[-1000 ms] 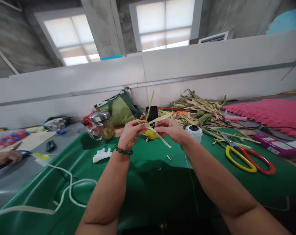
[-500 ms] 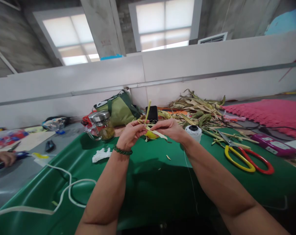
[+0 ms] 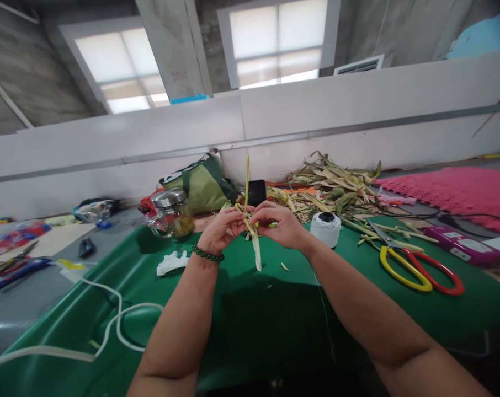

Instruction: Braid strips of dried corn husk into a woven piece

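Both of my hands are raised over a green table cover (image 3: 250, 309) and meet on a bundle of pale yellow-green leaf strips (image 3: 253, 242). My left hand (image 3: 222, 227), with a dark bead bracelet at the wrist, pinches the strips from the left. My right hand (image 3: 280, 222) pinches them from the right, fingers curled. One strip stands straight up, another hangs straight down below my fingers. A white spool of thread (image 3: 326, 227) stands just right of my right hand.
Yellow-handled scissors (image 3: 401, 264) and red-handled scissors (image 3: 438, 271) lie at the right. A pile of dry leaves (image 3: 333, 187) lies behind, with a phone (image 3: 256, 193), a green bag (image 3: 200, 184) and a glass jar (image 3: 171, 212). A white cord (image 3: 109, 325) loops at the left, a pink mat (image 3: 457, 187) at far right.
The strips have turned: the one slanting down to the right now hangs straight down, and the upper one stands vertical. My hands drew closer together. A person's hand at the far left has left view.
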`<state>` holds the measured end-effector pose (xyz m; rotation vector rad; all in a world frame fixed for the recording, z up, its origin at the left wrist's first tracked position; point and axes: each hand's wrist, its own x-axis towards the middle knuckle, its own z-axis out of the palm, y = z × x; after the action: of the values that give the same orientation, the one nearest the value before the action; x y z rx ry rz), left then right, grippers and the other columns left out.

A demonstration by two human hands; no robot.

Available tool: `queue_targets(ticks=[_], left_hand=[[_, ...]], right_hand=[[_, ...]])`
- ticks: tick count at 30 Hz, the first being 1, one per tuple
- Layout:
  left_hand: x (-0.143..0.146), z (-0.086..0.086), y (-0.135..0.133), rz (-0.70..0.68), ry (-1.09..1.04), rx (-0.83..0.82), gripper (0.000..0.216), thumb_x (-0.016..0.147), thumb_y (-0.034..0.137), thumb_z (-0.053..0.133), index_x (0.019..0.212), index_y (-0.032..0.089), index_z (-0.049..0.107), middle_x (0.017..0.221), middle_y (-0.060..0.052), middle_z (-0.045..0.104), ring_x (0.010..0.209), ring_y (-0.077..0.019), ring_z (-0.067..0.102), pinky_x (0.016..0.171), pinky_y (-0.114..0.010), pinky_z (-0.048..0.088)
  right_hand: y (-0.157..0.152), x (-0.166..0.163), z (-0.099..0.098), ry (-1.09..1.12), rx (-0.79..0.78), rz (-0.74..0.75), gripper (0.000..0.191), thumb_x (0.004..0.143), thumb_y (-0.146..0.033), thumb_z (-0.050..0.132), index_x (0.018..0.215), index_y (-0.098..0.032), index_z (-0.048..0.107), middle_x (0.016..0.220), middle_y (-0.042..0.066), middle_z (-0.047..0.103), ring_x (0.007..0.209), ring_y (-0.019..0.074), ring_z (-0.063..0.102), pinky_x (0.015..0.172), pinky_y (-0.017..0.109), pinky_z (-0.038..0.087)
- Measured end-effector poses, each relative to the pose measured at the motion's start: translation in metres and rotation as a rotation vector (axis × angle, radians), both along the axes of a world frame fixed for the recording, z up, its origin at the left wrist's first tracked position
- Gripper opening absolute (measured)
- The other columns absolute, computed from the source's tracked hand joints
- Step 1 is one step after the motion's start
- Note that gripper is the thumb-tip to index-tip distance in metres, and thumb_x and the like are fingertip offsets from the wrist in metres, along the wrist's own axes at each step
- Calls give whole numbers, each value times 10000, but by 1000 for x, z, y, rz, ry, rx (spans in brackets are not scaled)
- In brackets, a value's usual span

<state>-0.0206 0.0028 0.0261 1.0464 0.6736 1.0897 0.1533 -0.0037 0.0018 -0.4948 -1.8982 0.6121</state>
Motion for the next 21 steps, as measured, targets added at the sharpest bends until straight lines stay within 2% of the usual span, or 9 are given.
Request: queue_targets(ticks=[3,5,8,11,13,16,21], left_hand=[[2,1,-2,-11,44,24,109,618,66,691,719,105,704,607,-24,671,507,-95,608,518,-185,510],[3,1,-3,18,102,55,149,601,108,732,750,106,723,610,-26,677,500,-94,596,508,-190,497],[8,-1,-6,151,202,171,213,567,171,785,769,116,745,644,-24,697,547,-103,611,558,-205,511],[15,-5,-8,314,284,297,187,553,211,790,720,135,754,626,2,690,568,-111,616,592,-218,519],[19,-8,-9,366,301,323,158,561,219,777,700,147,758,622,12,690,560,-105,607,587,-215,515],[23,-9,-10,338,268,291,153,556,218,780,696,158,764,639,11,703,554,-100,600,571,-208,512],[25,-8,-12,171,185,198,163,557,254,822,674,167,749,663,2,703,598,-107,621,623,-214,529]], right_hand=[[0,0,2,26,51,-21,100,788,-288,670,759,-228,745,897,59,647,895,177,649,699,267,522],[1,1,4,26,31,-25,151,802,-355,669,770,-232,752,876,53,653,850,170,646,698,274,519],[3,3,5,19,-2,-54,279,836,-458,619,806,-212,747,845,51,657,768,154,618,649,266,501],[7,3,2,-8,12,-187,333,872,-456,570,758,-183,723,736,37,627,697,141,575,624,255,464],[10,2,0,-21,44,-305,314,873,-411,574,705,-177,700,701,28,599,681,137,554,629,255,439],[10,2,-1,-43,74,-394,304,870,-364,573,647,-176,656,673,19,567,655,131,529,611,253,401],[6,2,-1,-48,114,-476,357,895,-365,527,587,-186,562,579,-7,518,570,117,459,572,254,346]])
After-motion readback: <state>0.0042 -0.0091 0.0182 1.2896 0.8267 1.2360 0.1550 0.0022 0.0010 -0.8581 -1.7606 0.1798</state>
